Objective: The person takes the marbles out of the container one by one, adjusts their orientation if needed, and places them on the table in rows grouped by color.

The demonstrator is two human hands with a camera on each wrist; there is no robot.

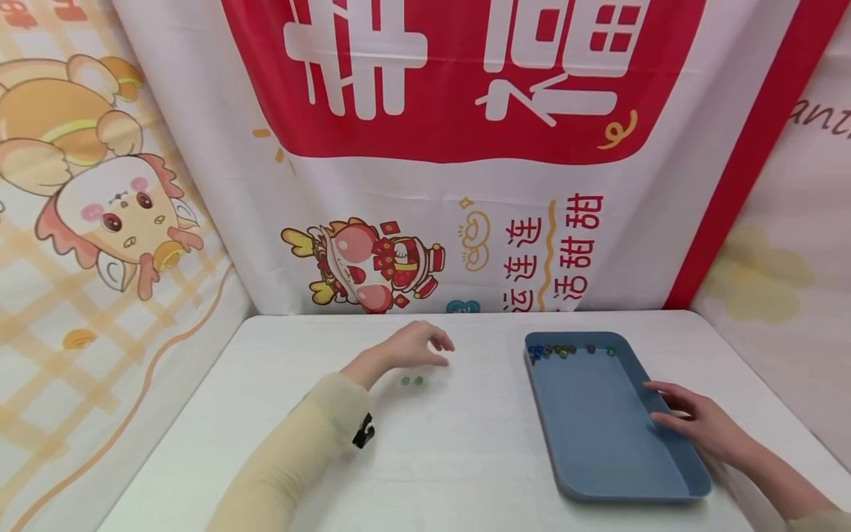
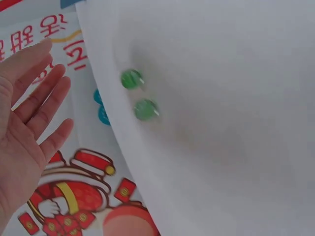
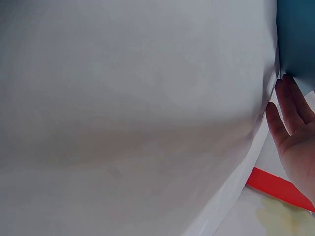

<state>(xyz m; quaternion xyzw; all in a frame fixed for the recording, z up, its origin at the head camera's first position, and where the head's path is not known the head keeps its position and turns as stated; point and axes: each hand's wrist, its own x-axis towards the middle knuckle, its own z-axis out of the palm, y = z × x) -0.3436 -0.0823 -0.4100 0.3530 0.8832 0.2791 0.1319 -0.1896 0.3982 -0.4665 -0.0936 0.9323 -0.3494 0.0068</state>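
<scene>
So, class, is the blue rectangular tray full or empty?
Neither: the tray holds small, round, coloured marbles at its far end; the rest is bare.

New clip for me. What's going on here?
Someone's right hand touches the rim of a blue tray on a white table, with several marbles lying along the tray's far end. Their left hand, with nothing visible in the palm, is close to two green marbles that lie on the table, outside the tray.
</scene>
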